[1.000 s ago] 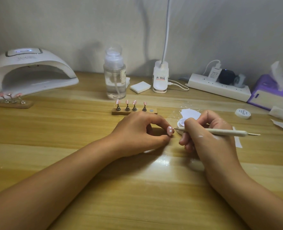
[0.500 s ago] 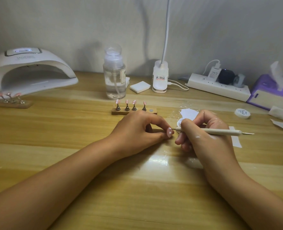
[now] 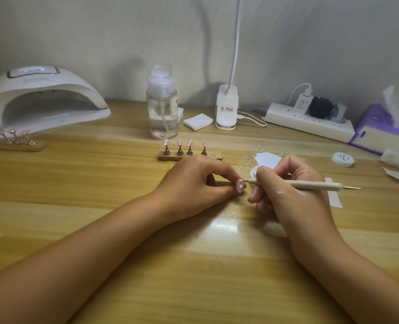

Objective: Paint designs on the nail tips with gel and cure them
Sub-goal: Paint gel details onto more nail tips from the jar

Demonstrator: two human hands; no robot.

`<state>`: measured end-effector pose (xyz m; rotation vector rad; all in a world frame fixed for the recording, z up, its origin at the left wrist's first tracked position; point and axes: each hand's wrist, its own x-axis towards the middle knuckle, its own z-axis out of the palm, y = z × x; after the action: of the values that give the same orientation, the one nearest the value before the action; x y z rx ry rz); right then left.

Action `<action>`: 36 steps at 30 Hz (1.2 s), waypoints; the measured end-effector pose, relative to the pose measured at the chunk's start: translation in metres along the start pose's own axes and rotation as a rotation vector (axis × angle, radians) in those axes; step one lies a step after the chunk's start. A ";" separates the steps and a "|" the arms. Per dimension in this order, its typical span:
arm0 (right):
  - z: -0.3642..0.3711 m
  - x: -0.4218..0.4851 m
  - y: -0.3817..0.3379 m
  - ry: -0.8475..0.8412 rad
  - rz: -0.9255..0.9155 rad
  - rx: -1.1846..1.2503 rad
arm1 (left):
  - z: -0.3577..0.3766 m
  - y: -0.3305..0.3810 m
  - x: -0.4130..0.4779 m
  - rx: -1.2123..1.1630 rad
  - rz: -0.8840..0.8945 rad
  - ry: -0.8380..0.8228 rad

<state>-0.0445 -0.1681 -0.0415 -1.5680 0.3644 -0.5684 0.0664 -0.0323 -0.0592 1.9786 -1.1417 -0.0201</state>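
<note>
My left hand point(image 3: 198, 183) rests on the wooden table and pinches a pink nail tip point(image 3: 239, 185) with white dots between thumb and forefinger. My right hand point(image 3: 287, 190) grips a cream dotting pen point(image 3: 310, 184) like a pencil, its metal point touching the nail tip. A small white gel pot point(image 3: 254, 171) sits just behind my right fingers, partly hidden. A wooden stand point(image 3: 189, 155) behind my left hand holds several pink dotted nail tips on metal pegs. A white curing lamp point(image 3: 41, 99) stands at the far left.
A second stand of pink tips point(image 3: 9, 139) lies before the lamp. A clear pump bottle point(image 3: 162, 106), white pads point(image 3: 198, 121), a desk lamp base point(image 3: 226, 108), a power strip point(image 3: 308, 122), a purple tissue box point(image 3: 380, 129), a tape roll point(image 3: 343, 159) and paper scraps point(image 3: 267, 160) line the back and right.
My right hand has shifted left, bringing the pen's point from the gel pot onto the nail tip. My left hand has stayed almost still.
</note>
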 end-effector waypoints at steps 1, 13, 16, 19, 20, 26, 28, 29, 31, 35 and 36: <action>0.000 0.000 0.000 0.001 0.000 0.005 | 0.000 0.000 0.000 -0.002 -0.001 0.002; 0.000 0.000 0.001 0.005 -0.005 0.005 | -0.001 0.001 0.000 -0.011 0.006 0.000; 0.000 0.000 0.001 -0.005 -0.009 -0.007 | -0.001 0.001 0.000 -0.012 0.010 0.003; 0.000 0.000 0.002 0.000 -0.008 0.009 | 0.000 0.001 0.000 -0.006 0.006 0.009; -0.001 0.000 0.002 0.003 -0.006 0.010 | 0.000 0.001 0.000 -0.002 0.006 0.010; -0.001 0.000 0.001 0.004 -0.002 0.004 | 0.000 0.001 0.000 0.003 0.014 0.014; -0.001 0.000 0.000 -0.001 -0.004 0.001 | 0.000 0.001 0.000 -0.004 0.013 0.017; 0.000 0.000 0.000 -0.001 -0.005 0.005 | 0.000 0.001 0.000 -0.005 0.011 0.015; 0.000 0.000 0.000 0.005 -0.006 0.016 | 0.000 0.001 0.000 -0.001 0.009 0.011; -0.001 -0.001 0.000 0.047 0.000 0.022 | 0.000 0.001 0.000 -0.012 0.002 0.007; -0.001 -0.001 0.000 0.044 0.001 0.016 | 0.000 0.002 0.000 -0.009 0.003 0.002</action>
<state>-0.0455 -0.1685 -0.0415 -1.5418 0.3936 -0.6043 0.0655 -0.0325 -0.0578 1.9686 -1.1413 -0.0214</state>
